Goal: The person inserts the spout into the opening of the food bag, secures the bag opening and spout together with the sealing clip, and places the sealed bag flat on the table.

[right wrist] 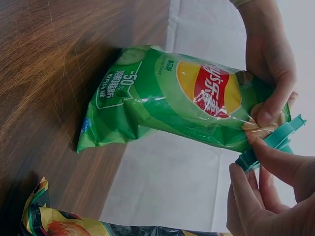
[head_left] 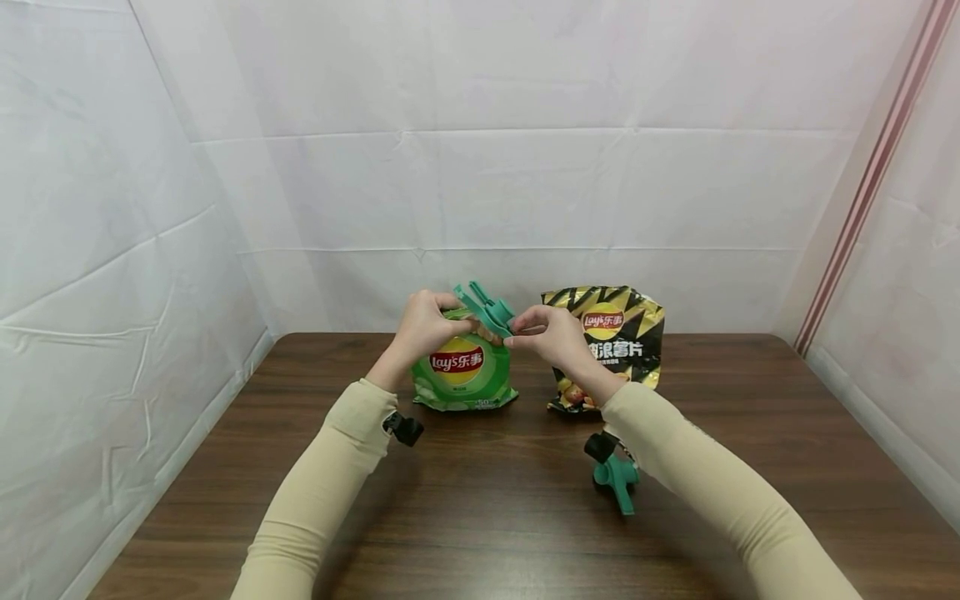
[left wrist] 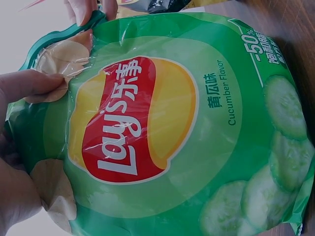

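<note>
A green Lay's cucumber chip bag [head_left: 463, 390] stands upright on the table. My left hand [head_left: 424, 327] pinches its folded top edge, thumb [left wrist: 29, 86] on the front face. A teal bag clip [head_left: 491, 312] lies across the right part of that top edge, tilted, its two arms spread apart at the upper left in the head view. My right hand [head_left: 553, 335] holds this clip near its right end between thumb and fingers. From the right wrist view, the clip [right wrist: 270, 145] sits at the bag's mouth; how far the bag reaches into it is hidden.
A black and yellow Lay's bag [head_left: 637, 333] stands to the right, partly behind my right hand and forearm. A second teal clip [head_left: 618, 479] lies on the brown table [head_left: 480, 517] below the right wrist. White sheeting [head_left: 525, 192] hangs behind and at both sides.
</note>
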The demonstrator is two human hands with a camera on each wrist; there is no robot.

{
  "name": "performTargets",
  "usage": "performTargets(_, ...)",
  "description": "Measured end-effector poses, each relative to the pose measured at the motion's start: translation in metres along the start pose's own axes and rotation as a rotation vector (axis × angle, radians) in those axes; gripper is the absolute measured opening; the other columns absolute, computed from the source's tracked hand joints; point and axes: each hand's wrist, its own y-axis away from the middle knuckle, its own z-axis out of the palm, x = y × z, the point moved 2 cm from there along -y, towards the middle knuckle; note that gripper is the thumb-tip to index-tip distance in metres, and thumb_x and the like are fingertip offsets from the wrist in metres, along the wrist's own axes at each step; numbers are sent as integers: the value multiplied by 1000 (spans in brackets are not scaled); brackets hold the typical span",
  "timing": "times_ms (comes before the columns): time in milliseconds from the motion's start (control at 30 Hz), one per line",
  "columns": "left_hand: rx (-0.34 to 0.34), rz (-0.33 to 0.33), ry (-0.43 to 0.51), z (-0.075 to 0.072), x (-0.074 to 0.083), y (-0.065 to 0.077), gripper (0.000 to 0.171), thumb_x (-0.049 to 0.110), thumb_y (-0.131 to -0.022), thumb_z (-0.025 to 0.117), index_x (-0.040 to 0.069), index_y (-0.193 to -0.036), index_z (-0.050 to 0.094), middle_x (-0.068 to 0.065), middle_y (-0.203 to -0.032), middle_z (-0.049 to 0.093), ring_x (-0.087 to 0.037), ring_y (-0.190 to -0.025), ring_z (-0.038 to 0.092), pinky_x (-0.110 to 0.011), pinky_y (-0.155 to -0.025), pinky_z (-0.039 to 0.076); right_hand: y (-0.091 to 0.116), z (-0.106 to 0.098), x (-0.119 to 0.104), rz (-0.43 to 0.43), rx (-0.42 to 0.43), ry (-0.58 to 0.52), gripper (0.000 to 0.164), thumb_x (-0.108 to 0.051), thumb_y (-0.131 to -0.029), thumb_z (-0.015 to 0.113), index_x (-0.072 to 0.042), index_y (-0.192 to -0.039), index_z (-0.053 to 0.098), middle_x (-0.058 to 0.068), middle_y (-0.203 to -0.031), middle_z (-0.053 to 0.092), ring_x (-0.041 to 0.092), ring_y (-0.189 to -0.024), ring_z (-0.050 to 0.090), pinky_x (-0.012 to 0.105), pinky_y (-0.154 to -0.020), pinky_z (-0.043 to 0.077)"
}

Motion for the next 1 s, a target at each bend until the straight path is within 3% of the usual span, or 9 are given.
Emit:
performTargets(233,4,5,-7,0,0,0,41,12,-80,70,15,-50,43,5,-47,25,-10,-45,18,-24,-49,21,-1,3,1,-9,-36,-90,29,-14,-81,76,-8,-106,64,10,-109,67,25,-101,65,38,-86,53)
performTargets(533,4,-15,2,0,0,1,18,13,-80,72,9,-64,67,3,-46,40,0,-38,23,-24,-46,27,-1,6,2,14,-41,-106,36,-21,-83,75,-7,-114,65,12,-110,68,28,-108,63,40,-89,52)
performTargets(767,-5,-27,21,-1,1,2,13,13,-80,72,8,-69,70,2,-48,48,-5,-39,32,-22,-45,29,-2,9,4,17,-53,-132,37,-23,-84,73,-5,-116,66,15,-114,67,30,-110,62,39,-89,52)
performTargets(1000,2,-47,33,-3,1,1,21,14,-78,73,7,-61,64,2,-47,48,-8,-40,34,-23,-43,30,-1,10,3,36,-57,-163,37,-20,-86,71,-4,-118,65,16,-116,66,30,-112,61,42,-90,51)
